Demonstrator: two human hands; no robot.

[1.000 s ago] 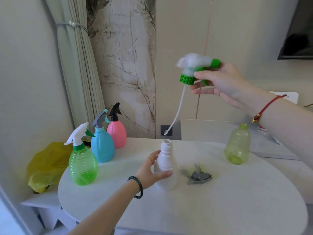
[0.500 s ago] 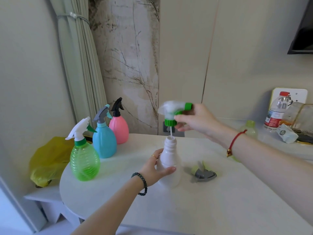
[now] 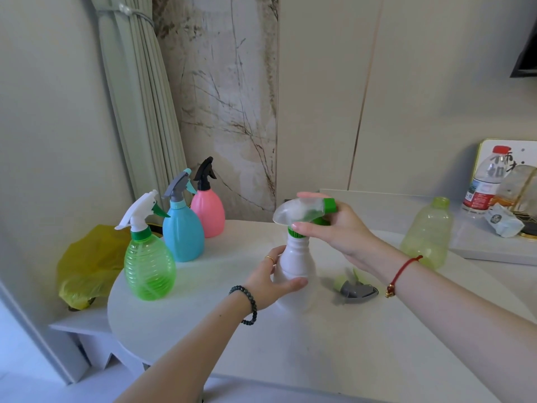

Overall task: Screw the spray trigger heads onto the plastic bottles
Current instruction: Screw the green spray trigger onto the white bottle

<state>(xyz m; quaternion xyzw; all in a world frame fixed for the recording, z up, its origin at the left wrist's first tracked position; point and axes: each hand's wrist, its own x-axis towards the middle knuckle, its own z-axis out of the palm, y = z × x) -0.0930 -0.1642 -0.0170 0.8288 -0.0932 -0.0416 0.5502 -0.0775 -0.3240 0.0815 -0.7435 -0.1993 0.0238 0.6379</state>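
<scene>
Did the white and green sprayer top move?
Yes. The sprayer top came down onto the white bottle's neck; earlier it was held high above it.

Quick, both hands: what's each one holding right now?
Left hand: closed around the white bottle.
Right hand: grip closed on the trigger head, seated on the bottle's neck.

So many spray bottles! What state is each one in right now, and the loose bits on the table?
White bottle: upright, held by the left hand.
White-green trigger head: sitting on its neck, gripped by the right hand; tightness unclear.
Green bottle: head on.
Blue bottle: head on.
Pink bottle: head on.
Yellow-green bottle: upright, no head.
Grey trigger head: lying loose on the table.
</scene>
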